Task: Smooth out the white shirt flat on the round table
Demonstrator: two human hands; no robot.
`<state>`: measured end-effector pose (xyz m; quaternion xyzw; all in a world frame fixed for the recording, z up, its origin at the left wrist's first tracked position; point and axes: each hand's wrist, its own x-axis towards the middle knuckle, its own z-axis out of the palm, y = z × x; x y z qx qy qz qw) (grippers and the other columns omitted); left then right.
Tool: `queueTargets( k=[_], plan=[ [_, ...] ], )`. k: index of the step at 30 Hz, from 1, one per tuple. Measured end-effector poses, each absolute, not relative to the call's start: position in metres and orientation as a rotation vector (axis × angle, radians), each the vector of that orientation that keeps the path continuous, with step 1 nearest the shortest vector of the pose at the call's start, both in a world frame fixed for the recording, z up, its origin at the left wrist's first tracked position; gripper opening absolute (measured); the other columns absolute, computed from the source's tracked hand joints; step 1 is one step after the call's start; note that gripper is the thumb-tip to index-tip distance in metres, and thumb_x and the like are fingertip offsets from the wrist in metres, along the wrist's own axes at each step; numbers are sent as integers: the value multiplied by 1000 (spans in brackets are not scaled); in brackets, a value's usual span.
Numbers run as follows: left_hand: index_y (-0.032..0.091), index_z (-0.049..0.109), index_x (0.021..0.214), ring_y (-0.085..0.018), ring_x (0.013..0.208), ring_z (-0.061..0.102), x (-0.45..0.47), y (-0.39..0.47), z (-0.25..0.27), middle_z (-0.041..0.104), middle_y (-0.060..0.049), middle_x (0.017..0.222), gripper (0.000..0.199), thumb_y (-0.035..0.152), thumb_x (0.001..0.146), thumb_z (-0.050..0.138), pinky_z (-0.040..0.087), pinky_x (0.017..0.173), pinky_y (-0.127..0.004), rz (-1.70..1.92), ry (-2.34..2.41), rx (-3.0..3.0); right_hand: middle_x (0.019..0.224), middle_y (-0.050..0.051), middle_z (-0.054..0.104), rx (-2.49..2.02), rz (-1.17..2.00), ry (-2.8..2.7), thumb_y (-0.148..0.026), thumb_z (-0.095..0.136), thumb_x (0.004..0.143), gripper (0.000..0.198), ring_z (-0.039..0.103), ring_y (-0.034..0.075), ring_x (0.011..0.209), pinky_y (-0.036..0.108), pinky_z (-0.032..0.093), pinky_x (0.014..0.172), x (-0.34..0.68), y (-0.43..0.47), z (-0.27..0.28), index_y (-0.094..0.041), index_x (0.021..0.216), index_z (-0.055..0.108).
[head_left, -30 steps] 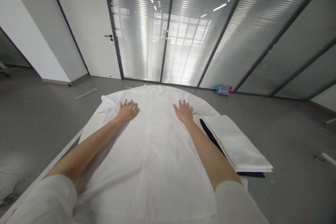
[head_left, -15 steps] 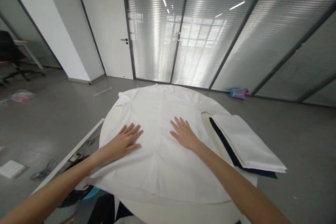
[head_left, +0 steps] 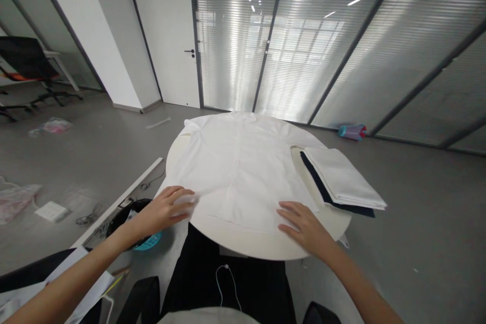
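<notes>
A white shirt (head_left: 228, 177) lies spread front up on a round cream table (head_left: 250, 248). Its collar is at the far edge and the placket runs down the middle toward me. My left hand (head_left: 167, 208) is at the shirt's lower left edge, fingers slightly bent and apart; some white cloth shows by the fingertips. Over the lower right part of the shirt rests my right hand (head_left: 306, 228), its fingers spread and pointing left. Neither hand has a visible grip on the cloth.
Folded white cloth (head_left: 343, 177) lies over dark navy cloth (head_left: 326, 195) at the table's right edge. Below left stands a blue bin (head_left: 148, 243) with a black bag. A black office chair (head_left: 28, 61) is far left; a striped bundle (head_left: 352, 132) lies by the glass wall.
Both hands have drawn back from the middle of the shirt to its near corners, the right one also moving outward. The shirt's near hem now lies farther up the table, baring more tabletop.
</notes>
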<state>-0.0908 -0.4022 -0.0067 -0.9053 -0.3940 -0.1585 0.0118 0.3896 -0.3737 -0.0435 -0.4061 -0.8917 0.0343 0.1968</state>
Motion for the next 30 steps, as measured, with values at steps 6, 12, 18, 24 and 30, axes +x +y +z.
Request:
queueTargets(
  k=[6,12,18,24,30],
  plan=[
    [22,68,110,-23,101,58,-75,-407,-10,70,-6,105,19,28,100,53,40,87,-37,-369,-1188,-2677,105,10,68,-1060,-94,-2459,-24,51,100,24,62,23,98,41,49,87,384,-414,-41,-20,106,73],
    [19,68,99,-23,92,58,-50,-401,-17,68,-7,92,16,21,100,52,38,83,-39,-333,-1087,-2531,93,8,67,-1094,-178,-2472,-21,54,98,19,60,21,90,37,44,83,360,-424,-27,-19,98,73],
    [17,66,99,-23,86,58,-36,-413,-14,65,-8,91,13,18,98,53,40,79,-39,-288,-1037,-2538,98,8,67,-1102,-148,-2466,-24,61,95,14,59,22,92,36,43,82,320,-420,-27,-19,103,72],
    [18,65,110,-21,90,61,-53,-433,-20,66,-9,102,20,22,101,47,46,81,-34,-391,-1134,-2674,101,10,65,-1118,-144,-2428,-18,49,97,25,57,22,94,36,45,84,335,-421,-36,-19,107,72],
    [18,69,107,-25,94,64,-126,-422,-35,65,-12,105,31,39,94,51,49,87,-39,-889,-1882,-2322,99,11,62,-1541,-202,-2050,-34,49,92,32,57,25,90,42,47,88,404,-426,-52,-19,100,75]
  ],
)
